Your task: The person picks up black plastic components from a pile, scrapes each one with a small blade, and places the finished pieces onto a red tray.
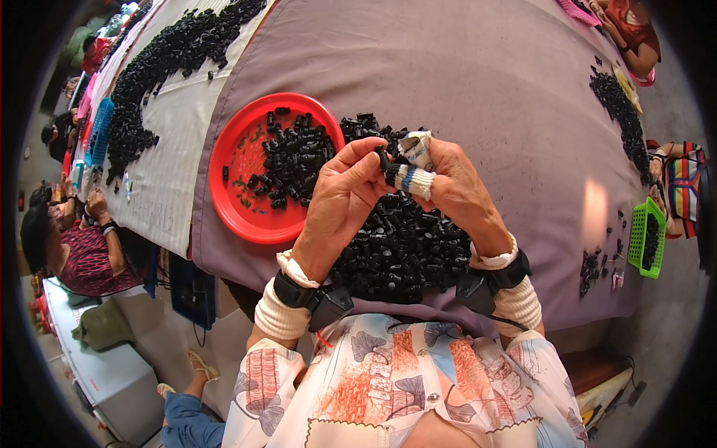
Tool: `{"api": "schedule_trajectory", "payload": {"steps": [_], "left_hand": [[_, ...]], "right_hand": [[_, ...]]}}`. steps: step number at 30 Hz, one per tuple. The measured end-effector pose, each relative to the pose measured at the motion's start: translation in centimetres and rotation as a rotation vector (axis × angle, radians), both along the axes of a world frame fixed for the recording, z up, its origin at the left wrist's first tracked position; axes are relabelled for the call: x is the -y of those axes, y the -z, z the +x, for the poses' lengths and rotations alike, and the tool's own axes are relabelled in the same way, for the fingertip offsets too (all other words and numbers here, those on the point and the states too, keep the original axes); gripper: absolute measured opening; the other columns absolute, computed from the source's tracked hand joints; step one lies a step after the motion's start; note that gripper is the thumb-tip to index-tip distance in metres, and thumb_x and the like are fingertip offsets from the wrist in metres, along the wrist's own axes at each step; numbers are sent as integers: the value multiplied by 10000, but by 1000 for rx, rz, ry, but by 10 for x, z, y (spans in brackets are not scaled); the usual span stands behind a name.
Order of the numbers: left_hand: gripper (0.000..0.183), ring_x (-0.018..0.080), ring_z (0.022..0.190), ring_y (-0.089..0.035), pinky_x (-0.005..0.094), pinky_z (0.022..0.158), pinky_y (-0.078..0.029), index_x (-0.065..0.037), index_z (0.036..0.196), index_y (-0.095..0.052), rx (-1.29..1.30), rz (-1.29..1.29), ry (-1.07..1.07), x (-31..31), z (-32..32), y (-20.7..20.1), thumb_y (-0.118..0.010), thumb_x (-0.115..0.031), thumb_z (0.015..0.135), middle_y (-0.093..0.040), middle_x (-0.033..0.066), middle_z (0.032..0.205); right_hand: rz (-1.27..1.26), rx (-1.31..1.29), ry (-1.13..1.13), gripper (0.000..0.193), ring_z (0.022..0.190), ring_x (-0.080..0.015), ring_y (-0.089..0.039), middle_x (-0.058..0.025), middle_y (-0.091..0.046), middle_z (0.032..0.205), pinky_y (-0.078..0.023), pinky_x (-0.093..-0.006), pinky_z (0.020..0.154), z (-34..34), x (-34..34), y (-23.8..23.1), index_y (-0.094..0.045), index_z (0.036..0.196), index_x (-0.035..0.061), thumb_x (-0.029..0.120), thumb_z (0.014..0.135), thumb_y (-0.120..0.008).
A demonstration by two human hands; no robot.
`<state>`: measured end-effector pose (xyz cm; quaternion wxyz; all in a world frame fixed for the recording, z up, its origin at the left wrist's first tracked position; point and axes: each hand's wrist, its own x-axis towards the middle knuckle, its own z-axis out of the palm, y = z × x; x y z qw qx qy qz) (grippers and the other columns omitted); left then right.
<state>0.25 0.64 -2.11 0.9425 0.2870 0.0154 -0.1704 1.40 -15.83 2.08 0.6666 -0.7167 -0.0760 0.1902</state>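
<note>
Left hand [345, 188] pinches a small black part [383, 158] — right hand [457, 181] beside it, grip unclear — over a pile [403, 254].

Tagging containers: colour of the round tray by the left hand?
The tray is red, best seen in the head view.

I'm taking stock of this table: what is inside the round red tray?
The red tray holds small black parts, mostly heaped to the right. Dark scraps or markings show on its floor. The floor beneath the heap is covered, as are any buried parts.
</note>
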Motion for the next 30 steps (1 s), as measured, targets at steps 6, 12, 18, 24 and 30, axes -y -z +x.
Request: {"api": "schedule_trajectory", "payload": {"steps": [6, 12, 18, 24, 30], "left_hand": [[227, 119, 759, -587, 287, 728, -493, -1, 1094, -545, -6, 15, 5, 0, -1, -1, -529, -100, 890, -619, 66, 913], [227, 132, 810, -596, 299, 736, -500, -3, 1093, -550, -18, 139, 1, 0, -1, -10, -538, -88, 883, -619, 68, 925], [249, 148, 841, -604, 314, 765, -513, 3, 1113, -537, -9, 92, 9, 1, -1, -5, -541, -77, 877, -621, 83, 942], [255, 145, 849, -603, 297, 770, -505, 8, 1120, -532, -3, -15, 41, -4, 1, -2, -534, -75, 879, -621, 90, 943], [257, 126, 791, -589, 269, 744, -487, -1, 1127, -533, -36, -46, 51, -2, -1, -6, -530, -72, 880, -617, 76, 920]], "right_hand": [[-12, 21, -5, 101, 458, -34, -436, 26, -496, 572, -319, -187, 389, 1, 0, 2, -556, 811, 40, 114, 786, -618], [-72, 104, -15, 231, 525, -47, -433, 21, -519, 618, -357, -224, 446, 3, 1, 6, -594, 855, 10, 210, 778, -680], [-1, -11, 49, 228, 502, -45, -426, 26, -518, 616, -337, -215, 422, 5, 3, 2, -585, 828, 11, 212, 773, -679], [14, 51, 4, 216, 435, -27, -428, 35, -483, 552, -306, -183, 366, 6, 5, 7, -541, 795, 54, 215, 780, -684], [-183, 16, -126, 228, 426, -74, -449, 1, -476, 541, -343, -237, 374, 13, 8, 7, -535, 809, 5, 198, 742, -636]]}}
